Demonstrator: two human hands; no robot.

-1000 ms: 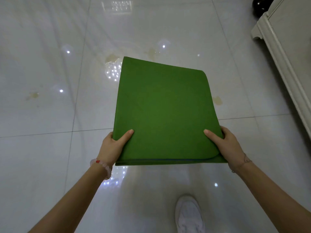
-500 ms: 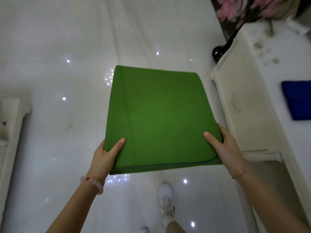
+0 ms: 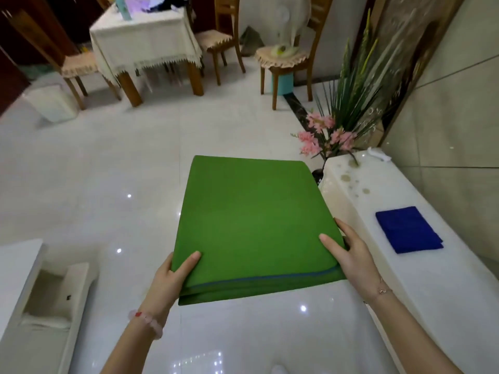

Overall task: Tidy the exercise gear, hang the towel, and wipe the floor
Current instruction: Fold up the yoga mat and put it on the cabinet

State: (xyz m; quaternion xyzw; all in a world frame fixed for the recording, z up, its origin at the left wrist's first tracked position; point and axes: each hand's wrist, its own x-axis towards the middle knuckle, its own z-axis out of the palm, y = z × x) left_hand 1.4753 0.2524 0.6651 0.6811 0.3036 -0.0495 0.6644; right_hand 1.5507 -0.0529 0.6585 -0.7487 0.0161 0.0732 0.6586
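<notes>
The shiny white floor (image 3: 108, 184) fills most of the room. A long white counter (image 3: 432, 287) stands on the right. A table (image 3: 143, 41) with a white cloth is far back. A folded green mat (image 3: 251, 225) is held flat above the floor, beside the counter. A folded blue towel (image 3: 409, 229) lies on the counter. The left hand (image 3: 168, 279) grips the mat's near left corner, thumb on top. The right hand (image 3: 353, 260) grips its right edge.

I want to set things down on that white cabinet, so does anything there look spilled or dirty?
Yes. The glossy white cabinet top has brownish dried-looking spots at its far end, near the pink flowers. The folded blue cloth lies apart from them, flat and neat.
</notes>
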